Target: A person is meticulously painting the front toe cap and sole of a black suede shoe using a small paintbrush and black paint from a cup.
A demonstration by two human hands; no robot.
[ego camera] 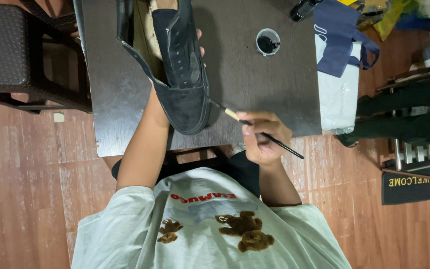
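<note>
My left hand (201, 49) holds a black suede lace-up shoe (185, 74) from underneath over the dark table (265, 84); only fingertips show at the shoe's right side, and my forearm runs down from its toe. My right hand (265, 137) pinches a thin paintbrush (232, 115) with a black handle and pale ferrule. The brush tip touches the right edge of the shoe's sole near the toe. A small round pot of black liquid (268, 41) stands on the table, further back and to the right.
A black bottle (302, 9) lies at the table's far edge. A navy bag (339, 40) over a white plastic bag (337, 99) hangs at the table's right side. A dark chair (6, 50) stands left; a doormat (406, 187) and metal rack (419, 149) are right.
</note>
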